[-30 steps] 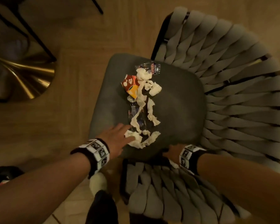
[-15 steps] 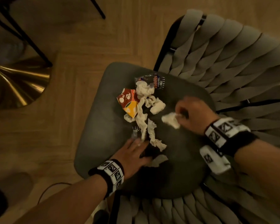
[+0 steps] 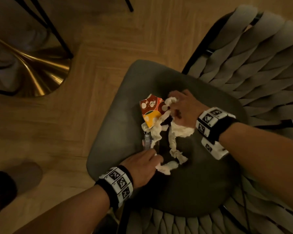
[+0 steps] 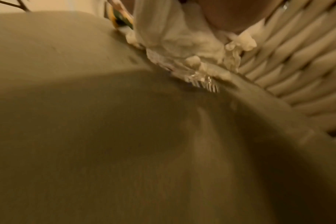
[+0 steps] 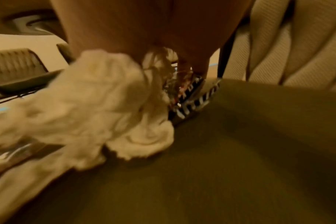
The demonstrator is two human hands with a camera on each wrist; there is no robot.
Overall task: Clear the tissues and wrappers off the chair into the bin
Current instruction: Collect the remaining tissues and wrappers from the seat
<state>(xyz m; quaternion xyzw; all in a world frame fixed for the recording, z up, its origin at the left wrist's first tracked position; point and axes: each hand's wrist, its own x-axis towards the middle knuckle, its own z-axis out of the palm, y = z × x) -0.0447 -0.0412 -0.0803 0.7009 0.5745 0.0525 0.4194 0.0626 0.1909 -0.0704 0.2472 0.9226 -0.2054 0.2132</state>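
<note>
White crumpled tissues (image 3: 173, 146) lie strewn over the grey chair seat (image 3: 118, 115), beside a red and orange wrapper (image 3: 150, 108) and a clear wrapper (image 3: 146, 141). My right hand (image 3: 174, 105) is at the far end of the pile, its fingers curled round a wad of tissue (image 5: 98, 106) and a shiny striped wrapper (image 5: 192, 97). At the near end my left hand (image 3: 156, 161) bends its fingers over a tissue piece (image 3: 167, 167), which shows between them. The left wrist view is blurred and shows only the tissues (image 4: 182, 42) ahead on the seat (image 4: 86, 121).
The woven chair back (image 3: 260, 65) curves round the right and near side of the seat. A brass table base (image 3: 41, 70) with black legs (image 3: 57, 31) stands on the wood floor at left. A grey slipper (image 3: 24, 174) lies at lower left. No bin is in view.
My right hand came from the seat's near edge onto the pile and moved left to its far end, gathering tissue. My left hand stayed at the near end, its fingers closing over a tissue.
</note>
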